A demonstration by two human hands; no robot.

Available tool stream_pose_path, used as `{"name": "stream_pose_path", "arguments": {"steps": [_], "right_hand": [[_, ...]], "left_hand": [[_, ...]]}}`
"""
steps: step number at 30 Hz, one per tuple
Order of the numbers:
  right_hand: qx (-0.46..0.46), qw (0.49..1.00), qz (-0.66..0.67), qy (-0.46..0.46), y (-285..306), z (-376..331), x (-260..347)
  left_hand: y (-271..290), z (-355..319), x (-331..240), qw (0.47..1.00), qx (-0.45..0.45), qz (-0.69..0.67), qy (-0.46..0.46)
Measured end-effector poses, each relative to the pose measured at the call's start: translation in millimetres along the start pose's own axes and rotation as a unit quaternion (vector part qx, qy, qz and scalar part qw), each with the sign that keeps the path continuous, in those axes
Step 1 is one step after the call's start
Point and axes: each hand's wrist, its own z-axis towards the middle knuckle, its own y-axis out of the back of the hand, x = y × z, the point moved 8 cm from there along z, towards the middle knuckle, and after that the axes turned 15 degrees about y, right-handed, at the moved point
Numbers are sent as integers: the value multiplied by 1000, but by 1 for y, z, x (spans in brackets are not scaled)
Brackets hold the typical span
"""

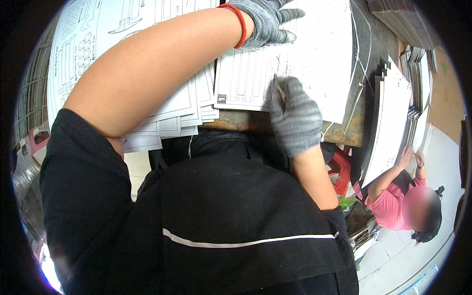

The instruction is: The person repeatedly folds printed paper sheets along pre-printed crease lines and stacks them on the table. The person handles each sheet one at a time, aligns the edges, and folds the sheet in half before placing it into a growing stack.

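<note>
My left hand [265, 22], in a grey knit glove with a red cord at the wrist, lies with its fingers spread on a white printed cardboard sheet [324, 64]. Line drawings cover that sheet, which rests on a worn table [236, 118]. Close to its near edge, my right hand [297, 118], gloved the same way, is closed with thumb and forefinger together. A thin dark tip seems to poke out between them, too small to name. Under my left forearm, more printed sheets [172, 108] overlap in an uneven pile.
White string [360, 81] trails over the table's right side. Stacked cardboard [403, 19] stands at the far right. Beyond the table, a person in a pink shirt [388, 209] handles upright printed boards [391, 118]. A red plastic stool [340, 172] sits below the table edge.
</note>
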Motion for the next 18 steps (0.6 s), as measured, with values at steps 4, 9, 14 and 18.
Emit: {"name": "stream_pose_path", "arguments": {"steps": [4,9,14,18], "right_hand": [[-18,999,32,32,6,-31,10],[-22,998,60,26,7,-33,9],[-103,985,136,-31,22,-40,-14],[-231,966,105,-40,54,-76,-59]], "left_hand": [[2,0,-5,1000,2,8,-2],[4,-1,-3,1000,-5,14,-1],[-27,26,2,995,-81,41,36],[5,-29,39,832,113,-518,165]]}}
